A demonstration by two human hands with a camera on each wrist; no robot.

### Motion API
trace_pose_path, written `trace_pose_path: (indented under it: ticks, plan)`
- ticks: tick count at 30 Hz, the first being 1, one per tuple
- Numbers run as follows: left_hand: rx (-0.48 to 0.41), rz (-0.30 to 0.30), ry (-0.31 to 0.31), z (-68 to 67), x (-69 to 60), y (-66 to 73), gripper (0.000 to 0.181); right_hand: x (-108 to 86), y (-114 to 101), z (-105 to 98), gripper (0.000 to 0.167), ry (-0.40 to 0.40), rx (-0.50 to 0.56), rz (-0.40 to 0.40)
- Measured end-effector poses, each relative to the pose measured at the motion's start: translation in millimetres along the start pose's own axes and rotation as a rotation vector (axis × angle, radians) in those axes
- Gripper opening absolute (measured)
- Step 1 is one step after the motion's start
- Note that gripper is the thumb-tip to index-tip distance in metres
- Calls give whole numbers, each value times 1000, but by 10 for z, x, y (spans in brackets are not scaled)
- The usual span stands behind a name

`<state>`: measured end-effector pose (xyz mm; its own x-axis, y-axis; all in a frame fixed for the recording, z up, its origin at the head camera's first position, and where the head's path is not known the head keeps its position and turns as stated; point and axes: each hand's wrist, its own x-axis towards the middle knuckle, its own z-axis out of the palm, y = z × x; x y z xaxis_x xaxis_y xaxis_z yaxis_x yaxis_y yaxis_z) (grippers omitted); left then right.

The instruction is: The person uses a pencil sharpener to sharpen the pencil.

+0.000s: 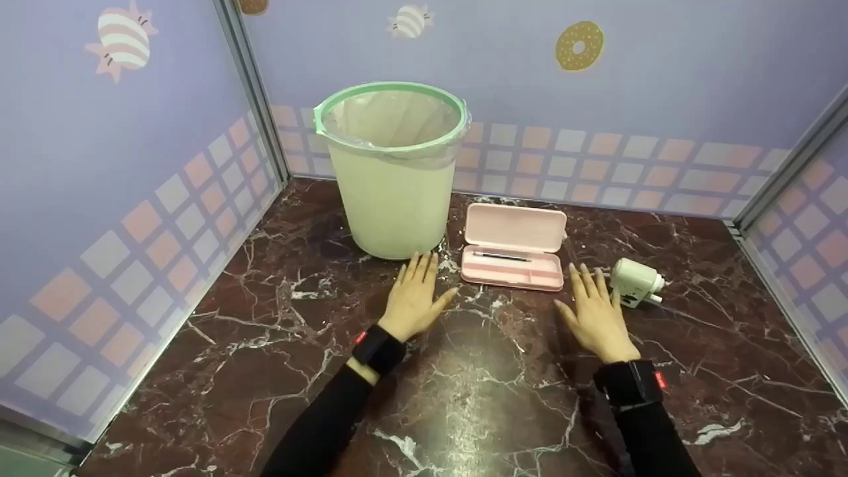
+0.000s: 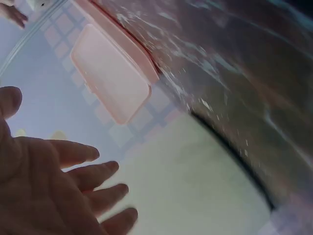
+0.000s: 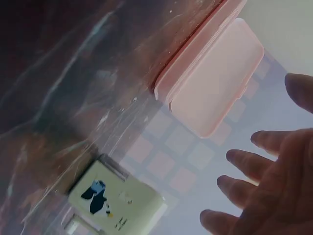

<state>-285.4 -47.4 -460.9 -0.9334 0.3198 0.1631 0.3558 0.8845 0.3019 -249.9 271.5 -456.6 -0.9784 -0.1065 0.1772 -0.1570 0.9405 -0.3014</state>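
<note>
fingers straight and parted, my left hand (image 1: 414,301) grips nothing, thumb out to the side. its fingertips reach toward the foot of a pale bin (image 1: 397,205), just in front of it. my right hand (image 1: 596,318) is just as loose, fingers spread, its little finger nearest a pale green gadget (image 1: 633,281); the right wrist view shows a gap between my fingertips and that gadget. whether my palms touch the marbled table (image 1: 252,391), i cannot tell.

between my hands and a little beyond them sits a pink pencil case (image 1: 490,270), its lid (image 1: 515,227) swung up at the back. in the tray lies a slim dark writing tool (image 1: 501,256) (pen or pencil, i can't tell which) set crosswise from my side.

the gadget stands to the right of the case, white parts jutting from its right side and a small dark figure printed on its front. the bin, to the left of the case, has a green rim (image 1: 322,119) with a clear liner (image 1: 391,116) folded over it. i wear a black strap (image 1: 379,349) on each wrist, below dark sleeves (image 1: 324,417). behind everything, a lilac wall (image 1: 669,73) carries pink and white squares.
</note>
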Motion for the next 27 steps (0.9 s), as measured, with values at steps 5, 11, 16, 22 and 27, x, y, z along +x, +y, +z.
trace_pose_path:
  ticks: [5, 11, 16, 22, 27]
  plan:
    - [-128, 24, -19, 32, 213, 48, 66, 198, 17, 32, 67, 108, 117, -35]
    - [-226, -73, 45, 145, 560, 140, 36, 483, 79, 83, 57, 238, 194, 30]
    - [-185, -193, 84, 277, 799, 210, 21, 692, 134, 145, 44, 213, 95, 93]
    - [-135, -280, 104, 414, 1002, 228, 19, 849, 201, 269, 24, 160, 26, 135]
    - [-127, -322, 108, 474, 1068, 250, 18, 870, 231, 351, 20, 101, 78, 177]
